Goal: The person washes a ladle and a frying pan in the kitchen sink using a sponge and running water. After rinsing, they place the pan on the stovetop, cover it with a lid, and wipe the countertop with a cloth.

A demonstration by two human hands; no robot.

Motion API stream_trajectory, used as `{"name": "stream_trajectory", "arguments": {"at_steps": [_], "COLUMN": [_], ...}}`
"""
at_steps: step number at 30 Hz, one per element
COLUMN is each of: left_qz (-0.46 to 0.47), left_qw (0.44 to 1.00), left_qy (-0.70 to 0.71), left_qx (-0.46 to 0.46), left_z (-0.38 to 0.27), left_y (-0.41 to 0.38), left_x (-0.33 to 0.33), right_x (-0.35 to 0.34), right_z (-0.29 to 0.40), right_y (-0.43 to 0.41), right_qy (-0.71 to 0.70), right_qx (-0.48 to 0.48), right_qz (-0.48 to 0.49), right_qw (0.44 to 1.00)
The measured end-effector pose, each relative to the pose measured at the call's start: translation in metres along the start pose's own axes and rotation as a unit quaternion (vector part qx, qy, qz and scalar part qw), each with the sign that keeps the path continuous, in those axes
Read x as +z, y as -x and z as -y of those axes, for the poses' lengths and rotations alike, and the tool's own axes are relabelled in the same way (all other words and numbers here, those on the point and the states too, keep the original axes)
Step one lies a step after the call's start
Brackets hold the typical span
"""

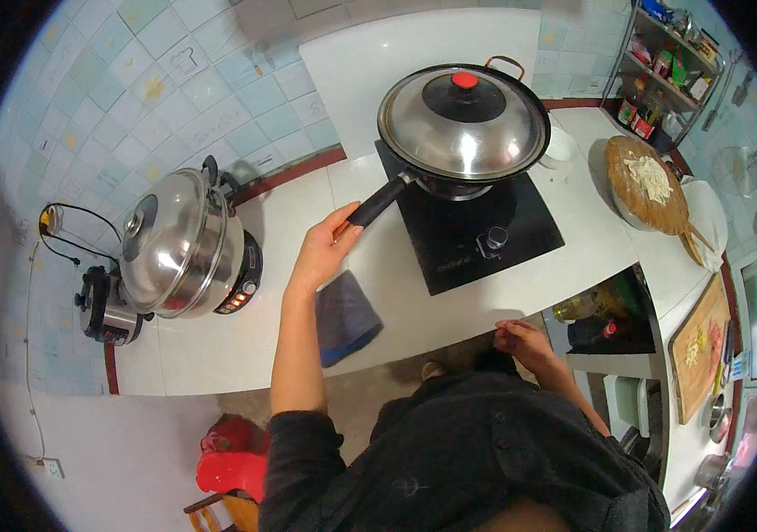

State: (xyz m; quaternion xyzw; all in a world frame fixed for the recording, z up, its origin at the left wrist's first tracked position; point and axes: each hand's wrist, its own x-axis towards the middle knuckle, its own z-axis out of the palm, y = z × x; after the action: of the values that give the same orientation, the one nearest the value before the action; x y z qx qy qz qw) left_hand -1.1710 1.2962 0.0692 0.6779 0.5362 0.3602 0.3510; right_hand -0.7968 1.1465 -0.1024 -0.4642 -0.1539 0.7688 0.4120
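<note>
My left hand (329,247) is closed around the black handle of a wok (378,199). The wok stands on a black built-in stove (478,229) with one knob, and a domed steel lid (412,126) with a red-topped knob covers it. Whatever the wok holds is hidden. Near the counter's front edge, my right hand (523,340) hangs with loosely curled fingers and nothing visible in it. A folded dark blue cloth (346,318) lies on the white counter beside my left forearm.
On the left stand a lidded steel steamer (172,246) and a smaller electric cooker (111,312). To the right are a white bowl (558,147), a round wooden board (624,179) with dough-like pieces, a cutting board (691,392) with chopped food, and a corner rack (668,83).
</note>
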Motion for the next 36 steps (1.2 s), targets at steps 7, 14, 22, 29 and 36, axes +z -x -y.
{"name": "stream_trajectory", "arguments": {"at_steps": [7, 14, 22, 29, 36], "left_qz": [-0.103, -0.092, -0.019, -0.037, -0.129], "left_qw": [0.985, 0.983, 0.999, 0.996, 0.952], "left_qy": [-0.14, -0.156, -0.025, 0.071, -0.149], "left_qx": [0.023, 0.018, -0.01, -0.03, -0.233], "left_z": [-0.015, -0.031, -0.017, -0.02, 0.164], "left_y": [0.036, 0.023, 0.014, 0.016, 0.096], "left_x": [0.045, 0.034, -0.003, -0.012, -0.003], "right_x": [0.01, 0.003, 0.0, 0.009, 0.018], "right_z": [0.012, 0.023, 0.01, 0.008, -0.003], "right_y": [0.002, 0.003, -0.012, -0.023, -0.02], "right_qy": [-0.003, -0.009, 0.016, 0.022, 0.005], "right_qx": [0.005, -0.001, 0.03, 0.024, 0.028], "right_qz": [-0.029, -0.012, -0.039, -0.007, -0.015], "right_qw": [1.0, 1.0, 0.999, 0.999, 0.999]}}
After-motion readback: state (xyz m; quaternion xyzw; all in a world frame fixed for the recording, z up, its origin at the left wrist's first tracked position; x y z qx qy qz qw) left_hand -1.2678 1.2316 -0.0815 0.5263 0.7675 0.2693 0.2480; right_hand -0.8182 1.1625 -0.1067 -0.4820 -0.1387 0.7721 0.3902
